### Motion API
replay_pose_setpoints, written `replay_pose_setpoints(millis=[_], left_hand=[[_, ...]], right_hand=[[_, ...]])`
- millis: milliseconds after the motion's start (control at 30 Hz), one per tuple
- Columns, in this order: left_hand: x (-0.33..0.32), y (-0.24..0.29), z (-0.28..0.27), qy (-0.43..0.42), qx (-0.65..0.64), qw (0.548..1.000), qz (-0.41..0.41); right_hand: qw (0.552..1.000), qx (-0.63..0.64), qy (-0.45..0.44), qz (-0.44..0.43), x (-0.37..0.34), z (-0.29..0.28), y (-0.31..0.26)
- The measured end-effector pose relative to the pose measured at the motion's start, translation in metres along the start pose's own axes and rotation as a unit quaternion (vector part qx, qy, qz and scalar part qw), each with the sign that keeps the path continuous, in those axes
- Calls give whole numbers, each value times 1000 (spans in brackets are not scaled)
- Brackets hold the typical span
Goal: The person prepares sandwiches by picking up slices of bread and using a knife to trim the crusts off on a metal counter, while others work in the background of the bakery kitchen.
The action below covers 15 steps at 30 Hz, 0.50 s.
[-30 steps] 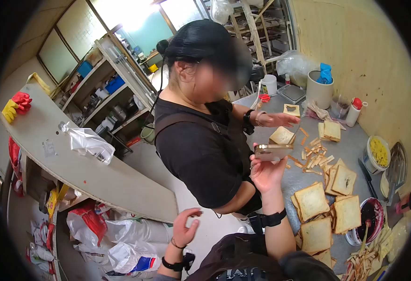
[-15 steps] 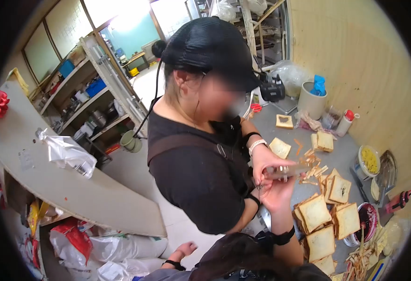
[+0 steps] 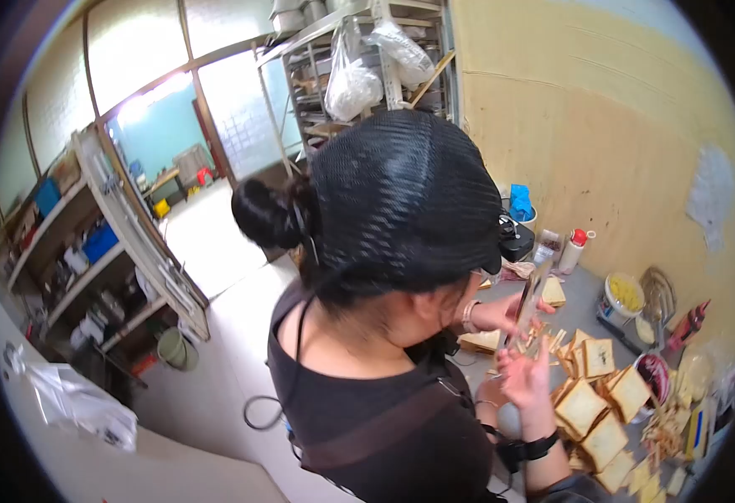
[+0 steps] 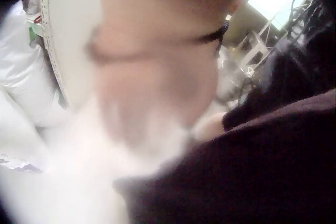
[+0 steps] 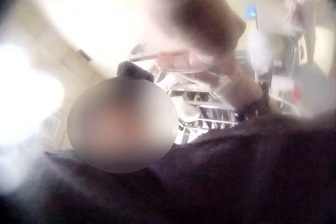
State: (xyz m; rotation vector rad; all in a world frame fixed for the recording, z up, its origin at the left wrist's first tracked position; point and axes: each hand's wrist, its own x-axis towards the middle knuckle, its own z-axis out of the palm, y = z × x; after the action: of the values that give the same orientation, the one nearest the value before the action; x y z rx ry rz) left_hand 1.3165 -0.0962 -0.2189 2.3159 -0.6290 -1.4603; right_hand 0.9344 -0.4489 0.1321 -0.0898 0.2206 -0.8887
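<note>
Just below a phone, my right hand is raised palm up with its fingers loosely extended, fingertips close to the phone's lower end. Another person's hand grips the phone, which stands tilted nearly upright. In the right wrist view my right hand is a blur above that person's hand and wrist. My left hand hangs low beside dark clothing in the left wrist view, blurred and holding nothing visible; the head view does not include it.
The other person, in a black cap, stands close in front. Stacked bread slices, cut crusts, a bowl of dark red filling, a tub of yellow filling and a squeeze bottle crowd the table. Shelves stand at left.
The phone has passed from my right hand into the other person's grip and turned upright. The head view has swung up and right. My left hand has dropped out of it.
</note>
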Motion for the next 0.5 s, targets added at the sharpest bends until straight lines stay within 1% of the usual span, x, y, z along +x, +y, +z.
replay_pose_setpoints(millis=[33, 133, 167, 233, 267, 400, 500], left_hand=[[5, 10, -9, 0, 1, 1000, 17], [7, 21, -27, -14, 13, 999, 48], [2, 15, -21, -21, 24, 998, 53], [1, -4, -46, -29, 58, 997, 41], [-2, -19, -55, -33, 73, 996, 31], [6, -83, -70, -70, 143, 987, -7], [3, -104, -69, -87, 161, 982, -42]], right_hand=[[999, -32, 28, -33, -2, 5, -3], [979, -154, 50, -128, -26, 14, -10], [977, -139, 46, -154, -34, 15, -9], [971, -113, 57, -203, -57, 9, -6], [969, -130, 33, -206, -69, -5, -6], [959, -136, 35, -246, -128, -11, 19], [936, -223, 67, -266, -176, -21, 37]])
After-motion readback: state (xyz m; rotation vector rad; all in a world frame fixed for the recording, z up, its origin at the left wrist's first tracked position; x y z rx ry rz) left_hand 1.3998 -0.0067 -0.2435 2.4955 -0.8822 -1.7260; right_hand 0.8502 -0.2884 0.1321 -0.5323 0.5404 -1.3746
